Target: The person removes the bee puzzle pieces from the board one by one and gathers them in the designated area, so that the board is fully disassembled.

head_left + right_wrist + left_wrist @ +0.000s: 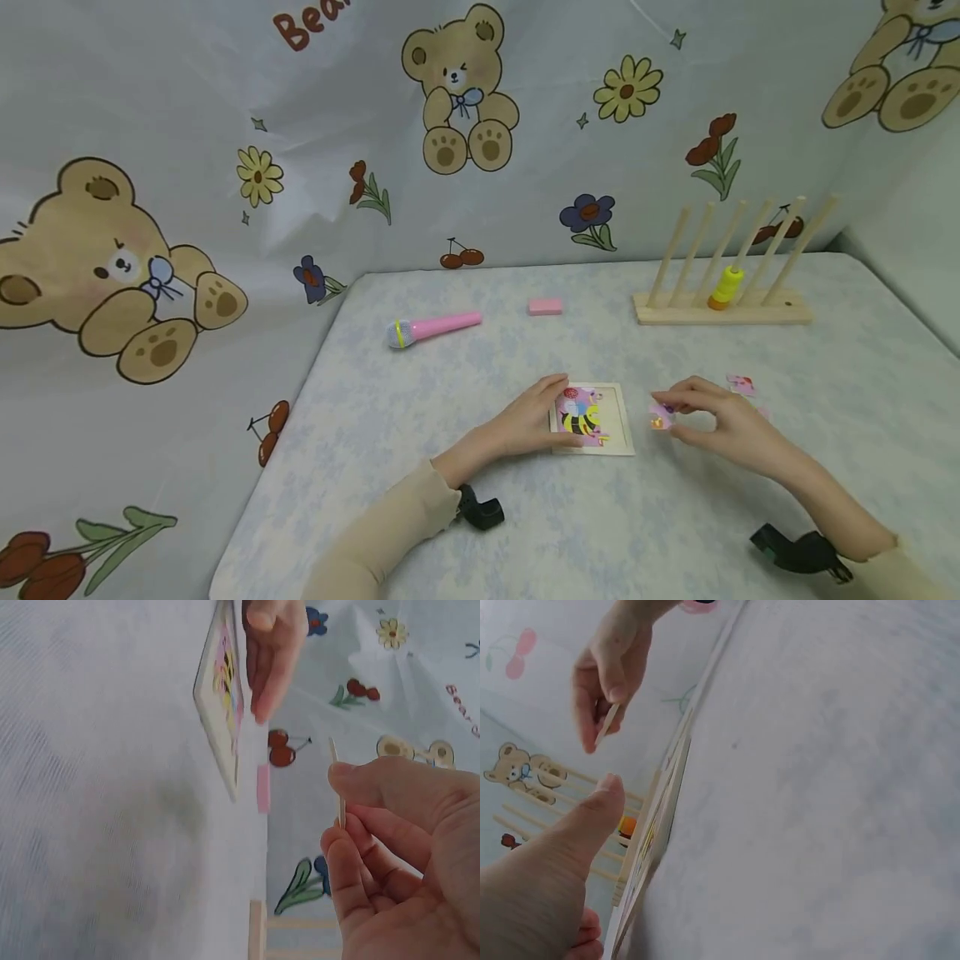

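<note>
A flat, square, cream wooden puzzle frame (613,417) lies on the pale blue-and-white desk (600,533). A pink, yellow and black bee picture (579,421) fills its left part, and its right part is bare. The person's left hand (517,421) has its thumb and fingers wide apart, with the thumb over the frame's near side and the fingertips by its far left corner, maybe so the frame will not slide about. The right hand (738,425) has a narrow grip: it pinches 1 small, thin, pink puzzle piece (660,418) by the edges, up off the desk, perhaps so the fingers do not cover its picture. That piece is just right of the frame and does not touch it. So the frame and the held piece are between the 2 hands, with the left hand touching the frame and the right hand apart from it. Farther right of the frame lies a loose pink picture piece (741,385). Past the frame to the left is a pink toy microphone with a silver head (446,326). Past the frame, a bit left, is a small pink block (545,307). Past it to the right is a light wooden stand with 6 sticks (675,315). These sit well away, maybe to leave the hands room.
</note>
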A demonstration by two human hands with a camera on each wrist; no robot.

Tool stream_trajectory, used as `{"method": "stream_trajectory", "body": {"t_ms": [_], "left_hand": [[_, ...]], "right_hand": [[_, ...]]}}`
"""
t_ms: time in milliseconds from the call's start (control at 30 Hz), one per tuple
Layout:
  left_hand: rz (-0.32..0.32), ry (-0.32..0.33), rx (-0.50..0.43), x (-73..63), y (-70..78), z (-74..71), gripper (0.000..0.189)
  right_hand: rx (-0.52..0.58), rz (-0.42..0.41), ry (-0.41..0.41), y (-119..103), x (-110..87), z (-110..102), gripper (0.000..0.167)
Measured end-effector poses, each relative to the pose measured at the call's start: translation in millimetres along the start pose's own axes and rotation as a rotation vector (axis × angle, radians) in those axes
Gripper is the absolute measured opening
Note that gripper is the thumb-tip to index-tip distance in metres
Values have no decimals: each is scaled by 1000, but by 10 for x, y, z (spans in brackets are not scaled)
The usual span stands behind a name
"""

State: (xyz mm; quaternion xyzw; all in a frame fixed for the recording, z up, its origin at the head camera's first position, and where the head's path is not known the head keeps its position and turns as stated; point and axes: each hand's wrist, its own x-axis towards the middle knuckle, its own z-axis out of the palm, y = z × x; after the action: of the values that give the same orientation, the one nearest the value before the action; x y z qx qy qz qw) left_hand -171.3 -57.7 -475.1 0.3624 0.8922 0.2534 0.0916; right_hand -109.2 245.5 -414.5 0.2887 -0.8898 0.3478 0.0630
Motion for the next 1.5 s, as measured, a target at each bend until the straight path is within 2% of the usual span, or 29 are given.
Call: {"method": "stream_trajectory", "body": {"t_ms": [200,333,467,600,733,1000,1200,1367,1500], "left_hand": [[5,9,0,-114,-109,-32,101],[16,-11,-6,-135,-98,-39,104],[23,-30,-5,-144,-77,-56,104],[21,-42,12,-152,-76,-68,104],[24,-51,30,-153,-86,-71,104],[32,-71,42,-134,-107,-60,104],[28,-67,52,-135,-121,-60,104],[33,-66,59,-136,-118,-79,104],[30,-78,86,-103,-81,-98,104]], "right_hand": [[-56,117,21,271,-416,-291,41],[-56,192,14,449,-648,-378,39],[-72,272,5,574,-773,-395,38],[-84,300,-6,658,-818,-394,37],[-94,271,-3,703,-825,-374,34],[-202,185,0,748,-833,-346,34],[-236,215,-55,709,-806,-402,33],[-154,285,-99,552,-573,-504,32],[-87,264,-65,321,-254,-494,31]]}}
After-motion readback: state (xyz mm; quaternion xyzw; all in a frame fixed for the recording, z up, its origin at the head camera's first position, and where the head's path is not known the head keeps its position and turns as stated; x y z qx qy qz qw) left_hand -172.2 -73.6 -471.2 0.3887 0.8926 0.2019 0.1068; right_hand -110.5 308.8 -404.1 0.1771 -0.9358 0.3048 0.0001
